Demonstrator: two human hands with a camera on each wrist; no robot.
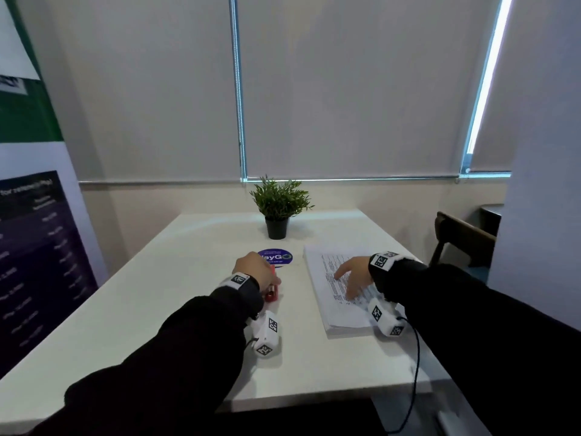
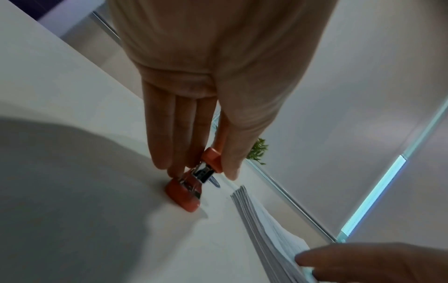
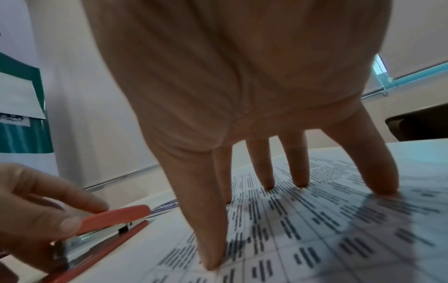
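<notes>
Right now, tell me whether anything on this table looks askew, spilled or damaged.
Nothing spilled or damaged. Only the paper stack under the right hand has slightly uneven edges; the left hand grips the red stapler beside it.

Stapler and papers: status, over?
Left hand grips red stapler on table. Right hand flat on paper stack. Nothing between stapler and stack.

The stapler is orange-red with silver metal inside. The paper is white, with dark printed lines in a thin grid. The round sticker is blue with white letters. The plant is green and its pot is black. The table is white.
</notes>
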